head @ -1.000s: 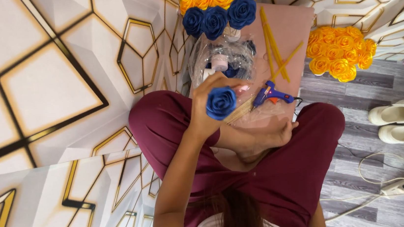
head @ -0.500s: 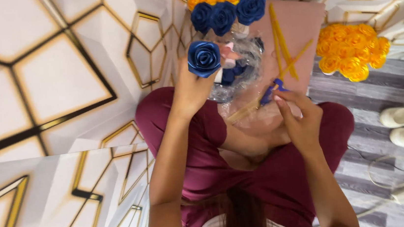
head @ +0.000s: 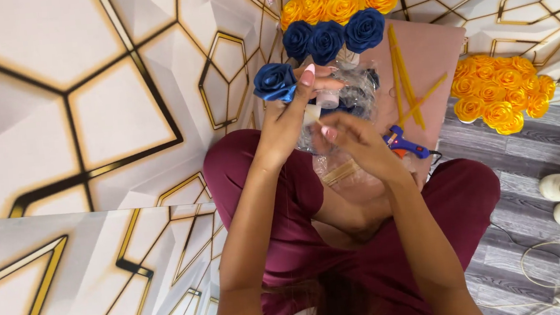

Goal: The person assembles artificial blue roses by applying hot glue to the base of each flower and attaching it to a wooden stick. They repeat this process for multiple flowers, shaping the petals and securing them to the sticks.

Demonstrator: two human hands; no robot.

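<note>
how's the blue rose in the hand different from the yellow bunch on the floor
The blue rose is a single dark blue bloom; the yellow bunch is many yellow blooms packed into a mound. The blue rose is held up in the left hand, while the yellow bunch rests on the grey floor, untouched. The blue rose sits left of the pink board, the yellow bunch to its right. Both look like the same kind of crafted rose.

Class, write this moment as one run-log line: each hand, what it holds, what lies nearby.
left hand: holds blue paper rose | right hand: at its base, empty | nearby: glue gun, yellow sticks
</note>
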